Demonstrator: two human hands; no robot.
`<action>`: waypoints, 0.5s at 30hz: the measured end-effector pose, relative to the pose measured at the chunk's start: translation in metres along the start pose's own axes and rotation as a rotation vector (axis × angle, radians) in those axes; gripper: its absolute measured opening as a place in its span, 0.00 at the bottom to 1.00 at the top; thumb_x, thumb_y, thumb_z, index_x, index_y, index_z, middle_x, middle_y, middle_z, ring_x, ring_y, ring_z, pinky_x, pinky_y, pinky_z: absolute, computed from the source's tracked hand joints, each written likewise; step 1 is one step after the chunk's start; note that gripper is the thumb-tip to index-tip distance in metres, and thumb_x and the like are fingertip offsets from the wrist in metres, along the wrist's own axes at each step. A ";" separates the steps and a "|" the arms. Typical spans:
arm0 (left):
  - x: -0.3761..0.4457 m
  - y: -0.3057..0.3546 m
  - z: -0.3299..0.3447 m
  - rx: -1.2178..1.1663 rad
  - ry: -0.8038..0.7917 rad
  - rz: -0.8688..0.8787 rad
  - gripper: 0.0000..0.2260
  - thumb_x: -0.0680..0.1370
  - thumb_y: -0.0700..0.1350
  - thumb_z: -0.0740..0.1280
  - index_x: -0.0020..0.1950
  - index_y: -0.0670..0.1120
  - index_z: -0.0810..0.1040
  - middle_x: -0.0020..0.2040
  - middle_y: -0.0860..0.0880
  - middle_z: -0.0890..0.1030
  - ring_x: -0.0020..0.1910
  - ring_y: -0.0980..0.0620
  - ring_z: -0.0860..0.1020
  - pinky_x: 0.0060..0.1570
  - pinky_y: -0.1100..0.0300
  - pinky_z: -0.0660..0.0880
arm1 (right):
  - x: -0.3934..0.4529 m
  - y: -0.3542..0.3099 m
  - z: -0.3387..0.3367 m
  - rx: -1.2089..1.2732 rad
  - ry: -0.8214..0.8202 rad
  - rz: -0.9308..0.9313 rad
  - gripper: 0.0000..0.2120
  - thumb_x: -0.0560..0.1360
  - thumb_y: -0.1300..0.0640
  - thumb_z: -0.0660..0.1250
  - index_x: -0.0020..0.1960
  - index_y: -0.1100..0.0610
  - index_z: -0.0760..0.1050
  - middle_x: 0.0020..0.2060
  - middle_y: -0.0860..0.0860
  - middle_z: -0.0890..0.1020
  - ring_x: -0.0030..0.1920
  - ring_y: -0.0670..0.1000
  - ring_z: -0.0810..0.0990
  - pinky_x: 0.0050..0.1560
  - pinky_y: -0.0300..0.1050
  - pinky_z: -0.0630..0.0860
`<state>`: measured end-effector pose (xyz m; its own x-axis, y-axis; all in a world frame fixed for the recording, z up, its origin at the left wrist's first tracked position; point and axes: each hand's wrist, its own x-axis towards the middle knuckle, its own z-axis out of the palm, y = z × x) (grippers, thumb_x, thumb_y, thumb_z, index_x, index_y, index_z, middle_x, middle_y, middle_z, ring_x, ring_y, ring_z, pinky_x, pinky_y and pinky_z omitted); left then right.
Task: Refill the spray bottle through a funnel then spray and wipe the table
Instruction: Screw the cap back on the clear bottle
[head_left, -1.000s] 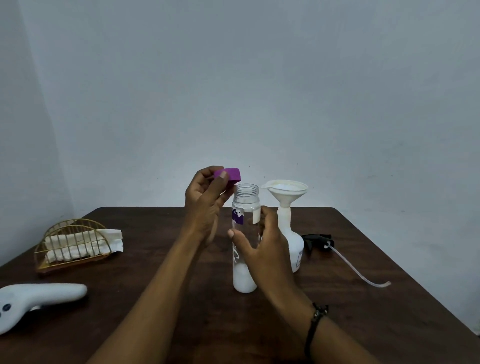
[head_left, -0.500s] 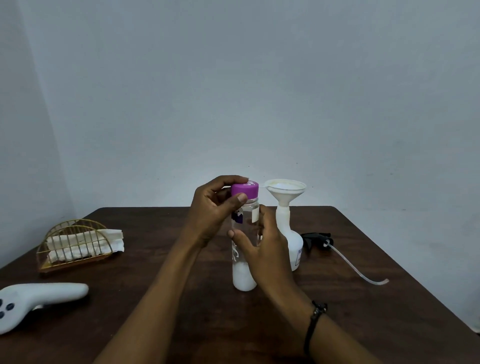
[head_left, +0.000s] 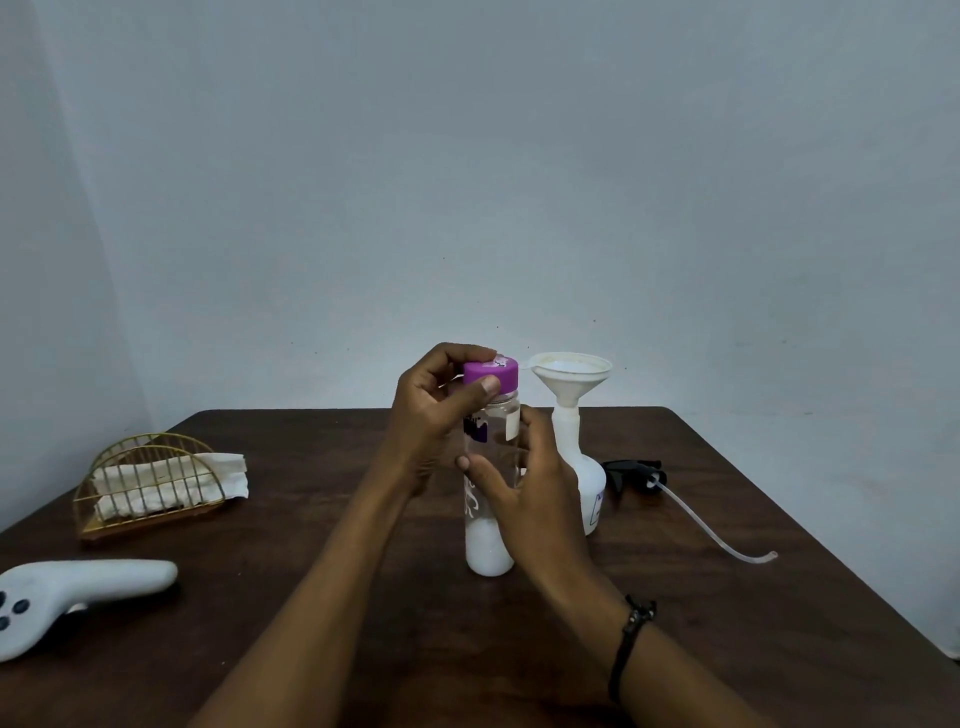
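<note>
A clear bottle (head_left: 488, 551) with a little white liquid at its bottom stands upright on the brown table (head_left: 727, 597). My right hand (head_left: 524, 499) is wrapped around its middle. My left hand (head_left: 434, 410) pinches the purple cap (head_left: 491, 376), which sits on the bottle's mouth. Just behind to the right stands the white spray bottle (head_left: 589, 483) with a white funnel (head_left: 570, 371) in its neck. Its black spray head (head_left: 631, 473) lies on the table further right, the clear dip tube (head_left: 717, 530) trailing toward the right edge.
A gold wire holder (head_left: 150, 486) with white folded napkins (head_left: 171, 480) stands at the left. A white handheld controller (head_left: 78, 592) lies at the near left edge. A wall rises right behind the table's far edge.
My left hand brought the purple cap from above left of the clear bottle down onto its mouth and now grips it there. My right hand stayed on the bottle.
</note>
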<state>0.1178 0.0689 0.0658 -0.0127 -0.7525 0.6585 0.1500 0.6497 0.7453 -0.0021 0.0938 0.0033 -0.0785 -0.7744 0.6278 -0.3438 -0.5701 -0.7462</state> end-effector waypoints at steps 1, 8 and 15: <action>0.001 -0.001 -0.004 -0.054 -0.032 -0.024 0.09 0.74 0.41 0.70 0.54 0.45 0.81 0.52 0.49 0.84 0.51 0.50 0.82 0.47 0.56 0.79 | 0.000 0.000 0.000 -0.004 -0.005 0.001 0.27 0.71 0.37 0.68 0.65 0.47 0.68 0.56 0.43 0.81 0.56 0.46 0.80 0.55 0.52 0.80; -0.003 -0.006 0.020 -0.012 0.172 -0.043 0.14 0.72 0.49 0.72 0.57 0.48 0.81 0.52 0.48 0.82 0.49 0.43 0.82 0.41 0.58 0.80 | 0.000 0.000 0.002 0.001 -0.019 0.009 0.27 0.72 0.40 0.68 0.68 0.46 0.67 0.55 0.44 0.81 0.55 0.46 0.81 0.55 0.52 0.80; -0.004 -0.003 0.023 -0.028 0.153 -0.094 0.22 0.77 0.57 0.64 0.67 0.47 0.74 0.57 0.49 0.80 0.48 0.58 0.83 0.42 0.63 0.79 | -0.001 0.000 0.001 0.006 -0.034 0.004 0.30 0.70 0.36 0.65 0.69 0.46 0.65 0.58 0.44 0.81 0.58 0.46 0.80 0.57 0.53 0.79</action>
<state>0.0946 0.0719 0.0634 0.1221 -0.8186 0.5612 0.1827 0.5743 0.7980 -0.0007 0.0942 0.0024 -0.0480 -0.7852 0.6174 -0.3375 -0.5690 -0.7499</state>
